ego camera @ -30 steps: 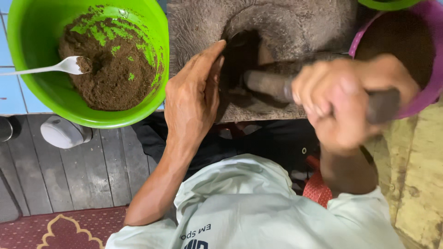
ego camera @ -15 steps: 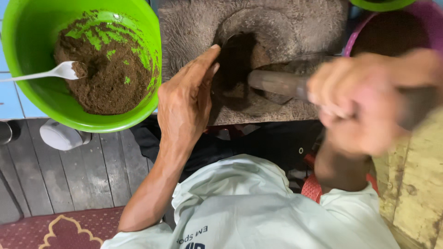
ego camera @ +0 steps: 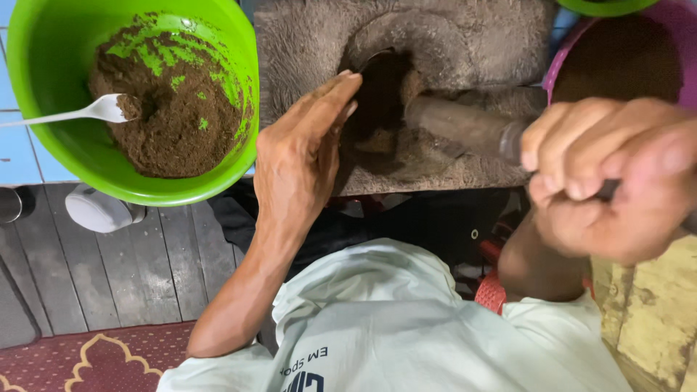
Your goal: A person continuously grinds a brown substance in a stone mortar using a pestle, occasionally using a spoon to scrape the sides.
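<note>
The right hand (ego camera: 610, 174) is gripping a stone pestle (ego camera: 465, 129) fist-tight, its tip lying in the stone mortar (ego camera: 435, 43), while the left hand (ego camera: 305, 160) is resting open-fingered against the mortar's hollow, beside a green bowl (ego camera: 43, 87) of brown paste.

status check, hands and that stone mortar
Left hand flat at stone mortar rim. Right hand gripping pestle. Green bowl alongside, clear.
</note>
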